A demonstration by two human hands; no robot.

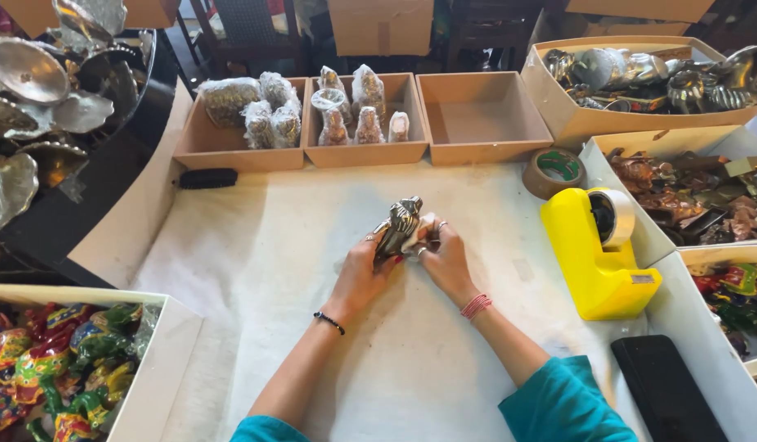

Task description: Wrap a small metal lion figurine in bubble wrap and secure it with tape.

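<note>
A small silver metal figurine (398, 225) is held upright above the white cloth (313, 270) at the middle of the table. My left hand (364, 268) grips its left side and base; a black bracelet sits on that wrist. My right hand (446, 254) holds its right side, with what looks like a bit of clear or white wrap between the fingers. Rings show on both hands, and a red thread is tied at the right wrist.
Three brown boxes line the back: two (241, 147) (367, 151) with wrapped figurines, one (483, 123) bare inside. A yellow tape dispenser (599, 254) and tape roll (554, 172) lie right. Boxes of metal and painted figures (59, 360) flank the table. A black tray (665, 385) sits near right.
</note>
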